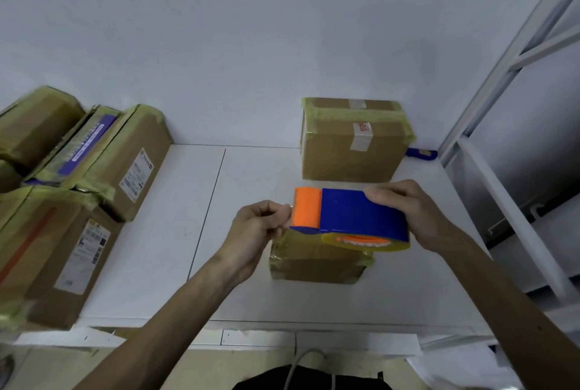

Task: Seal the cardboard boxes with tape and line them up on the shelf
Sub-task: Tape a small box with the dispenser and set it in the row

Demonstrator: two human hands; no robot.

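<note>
A blue and orange tape dispenser [351, 217] with a yellowish tape roll hangs above a small cardboard box [314, 261] on the white table [157, 248]. My right hand [405, 211] grips the dispenser's blue body from the right. My left hand [257, 226] pinches at the orange front end, where the tape end seems to be. The small box has yellowish tape on its edges and is partly hidden by the dispenser. A bigger taped box [351, 138] stands behind it against the wall.
Several taped cardboard boxes [78, 185] with labels are piled at the table's left. A blue tool handle [422, 153] pokes out behind the bigger box. A white metal shelf frame [514, 170] rises on the right.
</note>
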